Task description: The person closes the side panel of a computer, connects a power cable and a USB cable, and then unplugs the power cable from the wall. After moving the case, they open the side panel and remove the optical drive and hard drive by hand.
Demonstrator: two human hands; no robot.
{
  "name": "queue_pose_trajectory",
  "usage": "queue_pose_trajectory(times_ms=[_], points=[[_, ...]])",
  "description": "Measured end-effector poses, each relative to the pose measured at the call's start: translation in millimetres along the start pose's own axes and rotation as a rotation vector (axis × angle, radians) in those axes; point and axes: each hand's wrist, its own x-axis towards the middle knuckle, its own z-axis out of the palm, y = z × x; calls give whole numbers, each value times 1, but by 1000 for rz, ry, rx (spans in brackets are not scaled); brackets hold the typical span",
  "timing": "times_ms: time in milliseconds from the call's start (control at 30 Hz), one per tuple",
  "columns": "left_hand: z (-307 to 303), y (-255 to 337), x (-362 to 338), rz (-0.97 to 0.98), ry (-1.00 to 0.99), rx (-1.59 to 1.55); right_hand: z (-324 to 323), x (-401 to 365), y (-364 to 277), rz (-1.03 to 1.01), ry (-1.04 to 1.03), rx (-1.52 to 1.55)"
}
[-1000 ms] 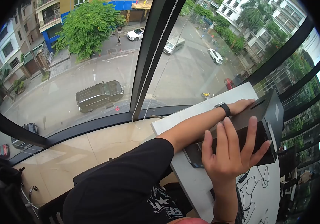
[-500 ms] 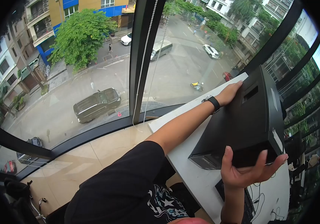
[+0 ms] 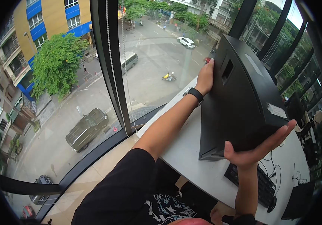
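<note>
Casing [image 3: 239, 108] met your left hand [image 3: 205, 80] at ten o'clock, grip unclear; your right hand [image 3: 251, 155] clasped its five o'clock corner.

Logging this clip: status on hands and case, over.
Left hand against black case; right hand cupping its near corner. Nearby on desk: keyboard, mouse.

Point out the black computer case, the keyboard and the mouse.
Black computer case [image 3: 238, 103]: head view, on its broad dark panel.
Keyboard [image 3: 265, 184]: head view, on the keys showing beside the right forearm.
Mouse [image 3: 271, 204]: head view, on its upper surface.
</note>
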Motion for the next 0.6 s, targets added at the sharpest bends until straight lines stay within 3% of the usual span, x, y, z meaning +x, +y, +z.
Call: queue_pose_trajectory(times_ms=[200, 267, 333, 433, 500, 533, 600], points=[[4, 7, -7, 26, 199, 92, 9, -11, 54, -27, 29, 79], [1, 10, -8, 24, 195, 90, 21, -14, 70, 15, 141, 326], [3, -3, -1, 152, 302, 192, 28, -12, 84, 28, 144, 417], [-28, 1, 17, 150, 221, 210, 40, 14, 98, 34, 133, 408], [-41, -4, 29, 255, 317, 216, 50, 31, 104, 54, 103, 452], [-52, 5, 33, 104, 232, 97, 55, 40, 109, 52, 93, 491], [-53, -11, 35, 105, 325, 236, 61, 36, 117, 55, 89, 489]])
